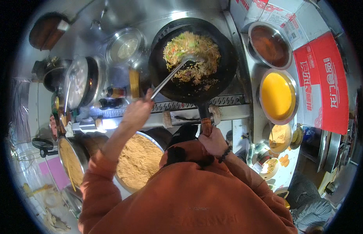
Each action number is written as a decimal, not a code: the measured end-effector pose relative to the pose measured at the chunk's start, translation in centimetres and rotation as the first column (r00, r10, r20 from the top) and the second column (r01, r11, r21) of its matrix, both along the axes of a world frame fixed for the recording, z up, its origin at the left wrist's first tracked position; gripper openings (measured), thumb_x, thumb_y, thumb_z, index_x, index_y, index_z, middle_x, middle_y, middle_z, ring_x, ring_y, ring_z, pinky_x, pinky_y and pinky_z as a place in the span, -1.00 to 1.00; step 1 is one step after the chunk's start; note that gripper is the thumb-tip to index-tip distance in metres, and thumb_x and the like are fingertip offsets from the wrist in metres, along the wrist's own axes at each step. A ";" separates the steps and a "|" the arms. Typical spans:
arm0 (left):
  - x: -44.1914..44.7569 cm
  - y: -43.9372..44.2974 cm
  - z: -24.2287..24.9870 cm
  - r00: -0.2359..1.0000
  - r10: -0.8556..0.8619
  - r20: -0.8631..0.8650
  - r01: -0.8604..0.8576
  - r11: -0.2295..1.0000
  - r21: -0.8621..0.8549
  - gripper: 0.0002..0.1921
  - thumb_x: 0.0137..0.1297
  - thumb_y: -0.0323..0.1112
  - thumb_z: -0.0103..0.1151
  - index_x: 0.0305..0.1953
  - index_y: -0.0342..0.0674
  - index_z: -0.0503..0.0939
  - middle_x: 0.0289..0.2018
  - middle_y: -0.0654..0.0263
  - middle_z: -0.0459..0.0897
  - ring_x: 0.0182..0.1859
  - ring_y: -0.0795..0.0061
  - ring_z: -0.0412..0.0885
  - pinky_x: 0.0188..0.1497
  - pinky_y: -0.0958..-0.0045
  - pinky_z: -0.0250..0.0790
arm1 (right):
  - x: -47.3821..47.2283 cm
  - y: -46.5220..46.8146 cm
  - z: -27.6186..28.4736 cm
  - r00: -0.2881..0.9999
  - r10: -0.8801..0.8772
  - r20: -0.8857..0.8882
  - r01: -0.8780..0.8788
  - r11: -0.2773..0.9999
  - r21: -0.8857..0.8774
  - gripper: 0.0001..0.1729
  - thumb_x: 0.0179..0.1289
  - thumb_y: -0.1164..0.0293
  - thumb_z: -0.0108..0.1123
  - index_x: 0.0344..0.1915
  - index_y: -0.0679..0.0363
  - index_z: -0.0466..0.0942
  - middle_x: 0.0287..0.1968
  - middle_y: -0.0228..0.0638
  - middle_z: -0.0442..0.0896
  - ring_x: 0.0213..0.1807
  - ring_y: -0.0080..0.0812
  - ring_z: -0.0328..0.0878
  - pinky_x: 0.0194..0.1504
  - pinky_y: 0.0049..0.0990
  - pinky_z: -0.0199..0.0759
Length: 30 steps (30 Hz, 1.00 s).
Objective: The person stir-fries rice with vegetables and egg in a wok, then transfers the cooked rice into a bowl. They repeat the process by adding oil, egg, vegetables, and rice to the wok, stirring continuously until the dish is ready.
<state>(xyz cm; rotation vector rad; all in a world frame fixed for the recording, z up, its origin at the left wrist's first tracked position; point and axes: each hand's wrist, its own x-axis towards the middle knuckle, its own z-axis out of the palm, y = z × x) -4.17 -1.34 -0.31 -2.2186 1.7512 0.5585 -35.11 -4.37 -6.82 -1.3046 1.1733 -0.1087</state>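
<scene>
My left hand (137,112) grips the metal handle of a wok ladle (169,77), index finger laid along it. The ladle's head rests among a heap of fried rice (196,48) with green, red and pale vegetable shreds. The rice looks blurred at its upper part. It lies in a black wok (159,79) on the stove, mostly towards the far side. My right hand (215,142), with a dark beaded bracelet at the wrist, is closed around the wok's wooden handle (206,127), which points towards my body.
Right of the stove stand bowls of reddish-brown liquid (269,45), yellow liquid (278,96) and pale food (281,137), beside red-and-white cartons (322,84). A bamboo brush (134,83) and bottles (116,92) are left. Below my left arm is a basin of tan grains (139,161). Another person (308,201) is lower right.
</scene>
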 end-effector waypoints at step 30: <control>-1.9 -0.5 -0.9 0.996 -0.041 -0.081 0.035 0.996 -0.077 -0.49 0.53 -0.25 0.05 0.38 -0.37 0.33 -0.41 -0.13 0.71 -0.31 -0.23 0.71 -0.28 -0.08 0.59 | -3.1 -2.1 0.9 0.979 -0.059 0.194 0.054 0.998 0.030 -0.68 0.30 0.36 0.19 -0.40 0.47 0.56 -0.63 -0.14 0.62 -0.60 -0.10 0.64 -0.43 -0.22 0.54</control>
